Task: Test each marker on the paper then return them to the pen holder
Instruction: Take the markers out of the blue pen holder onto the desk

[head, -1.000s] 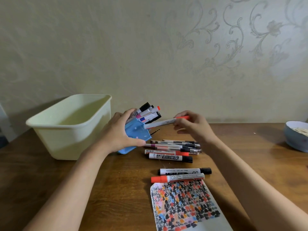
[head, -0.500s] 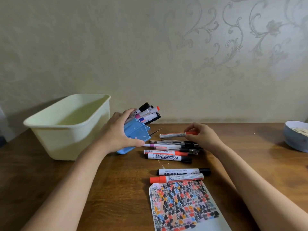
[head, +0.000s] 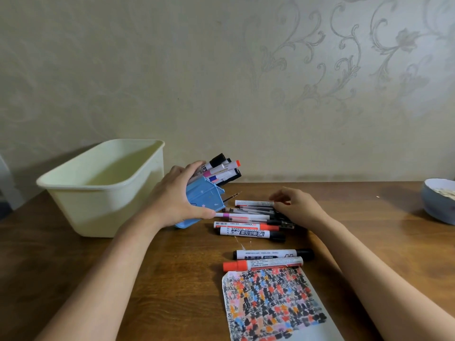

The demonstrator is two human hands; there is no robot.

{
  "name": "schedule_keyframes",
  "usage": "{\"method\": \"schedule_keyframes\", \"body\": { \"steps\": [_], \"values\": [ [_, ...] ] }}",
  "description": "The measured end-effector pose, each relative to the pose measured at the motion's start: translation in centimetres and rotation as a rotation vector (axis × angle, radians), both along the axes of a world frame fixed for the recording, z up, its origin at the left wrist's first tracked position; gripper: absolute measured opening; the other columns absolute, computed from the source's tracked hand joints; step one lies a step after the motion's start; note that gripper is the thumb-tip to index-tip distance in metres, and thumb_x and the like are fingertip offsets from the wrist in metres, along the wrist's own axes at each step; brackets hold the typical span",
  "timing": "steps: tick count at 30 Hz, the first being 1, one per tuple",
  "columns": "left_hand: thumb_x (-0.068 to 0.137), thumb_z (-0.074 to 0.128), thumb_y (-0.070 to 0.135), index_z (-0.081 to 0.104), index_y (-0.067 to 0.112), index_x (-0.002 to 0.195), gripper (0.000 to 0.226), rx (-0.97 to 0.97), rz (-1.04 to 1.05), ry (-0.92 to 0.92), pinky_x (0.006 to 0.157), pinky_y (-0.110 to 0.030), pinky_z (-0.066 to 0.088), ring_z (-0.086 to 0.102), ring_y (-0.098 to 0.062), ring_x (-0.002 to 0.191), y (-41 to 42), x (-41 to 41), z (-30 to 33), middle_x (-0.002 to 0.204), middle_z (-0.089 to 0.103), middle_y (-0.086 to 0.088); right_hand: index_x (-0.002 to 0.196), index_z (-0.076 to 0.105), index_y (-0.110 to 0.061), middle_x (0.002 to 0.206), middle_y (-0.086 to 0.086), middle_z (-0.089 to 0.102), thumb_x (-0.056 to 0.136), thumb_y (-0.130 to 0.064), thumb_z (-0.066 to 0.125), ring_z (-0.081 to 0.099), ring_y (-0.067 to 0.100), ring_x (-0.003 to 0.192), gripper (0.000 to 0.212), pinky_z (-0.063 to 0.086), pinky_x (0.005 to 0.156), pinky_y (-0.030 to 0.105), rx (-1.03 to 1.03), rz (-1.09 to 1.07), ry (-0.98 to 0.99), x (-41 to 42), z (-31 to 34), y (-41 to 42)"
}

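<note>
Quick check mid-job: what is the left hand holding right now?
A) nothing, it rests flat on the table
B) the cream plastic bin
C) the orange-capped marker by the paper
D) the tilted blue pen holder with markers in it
D: the left hand has its grip around the blue pen holder, which is tilted toward the right with markers sticking out of its top.

pen holder (head: 204, 200) blue | tub (head: 103, 188) pale yellow | paper (head: 270, 303) black-orange-blue blotches | bowl (head: 437, 205) possibly grey-blue

Tilted blue pen holder (head: 205, 201), loose markers (head: 251, 226) beside
</note>
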State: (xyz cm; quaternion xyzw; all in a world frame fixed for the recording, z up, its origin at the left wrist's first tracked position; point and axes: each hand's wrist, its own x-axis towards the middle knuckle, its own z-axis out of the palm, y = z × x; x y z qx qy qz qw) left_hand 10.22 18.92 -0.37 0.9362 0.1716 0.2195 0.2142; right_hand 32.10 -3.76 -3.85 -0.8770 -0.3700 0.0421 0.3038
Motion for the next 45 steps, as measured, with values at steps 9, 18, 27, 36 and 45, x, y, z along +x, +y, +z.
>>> {"method": "schedule_keyframes", "body": {
  "steps": [9, 18, 27, 36, 45],
  "values": [
    [0.052, 0.085, 0.066, 0.018, 0.049, 0.148, 0.119, 0.108, -0.013, 0.017, 0.097, -0.039, 0.048, 0.047, -0.012, 0.116, -0.5, 0.3, 0.0, 0.130, 0.041, 0.009, 0.131, 0.060, -0.030, 0.128, -0.014, 0.062, 0.096, -0.030, 0.062, 0.056, 0.004, 0.116, 0.035, 0.043, 0.100, 0.025, 0.111, 0.258, -0.050, -4.8, 3.1, 2.1],
    [0.052, 0.085, 0.066, 0.018, 0.049, 0.148, 0.119, 0.112, -0.023, 0.018, 0.097, -0.039, 0.048, 0.047, -0.012, 0.115, -0.7, 0.1, 0.1, 0.128, 0.041, 0.010, 0.103, 0.075, -0.025, 0.100, -0.011, 0.074, 0.096, -0.022, 0.065, 0.064, 0.002, 0.093, 0.013, 0.050, 0.080, 0.022, 0.145, 0.255, -0.152, -6.0, 2.3, 3.0],
    [0.051, 0.084, 0.068, 0.018, 0.049, 0.149, 0.120, 0.042, -0.010, 0.000, 0.097, -0.040, 0.049, 0.048, -0.012, 0.114, -0.3, 0.0, 0.1, 0.126, 0.041, 0.009, 0.093, 0.075, -0.027, 0.089, -0.012, 0.073, 0.093, -0.024, 0.068, 0.066, 0.011, 0.090, 0.008, 0.049, 0.077, 0.027, 0.277, 0.052, 0.071, -1.5, 3.8, -0.3],
    [0.041, 0.076, 0.075, 0.019, 0.052, 0.145, 0.121, -0.016, -0.021, -0.015, 0.097, -0.043, 0.050, 0.049, -0.012, 0.112, 0.0, -0.2, 0.1, 0.122, 0.040, 0.011, 0.099, 0.078, -0.027, 0.115, -0.009, 0.068, 0.092, -0.029, 0.069, 0.057, 0.011, 0.109, 0.011, 0.045, 0.094, 0.033, -0.003, 0.051, 0.034, -1.5, 3.6, -0.8],
    [0.048, 0.087, 0.063, 0.023, 0.052, 0.145, 0.116, 0.051, -0.106, -0.006, 0.100, -0.040, 0.048, 0.047, -0.009, 0.117, 0.0, -0.1, 0.0, 0.129, 0.041, 0.014, 0.154, 0.024, -0.042, 0.157, -0.002, 0.039, 0.087, -0.033, 0.076, 0.049, 0.015, 0.135, 0.085, 0.043, 0.112, 0.044, 0.208, 0.392, 0.130, -6.1, 5.2, 2.2]
  ]
}}
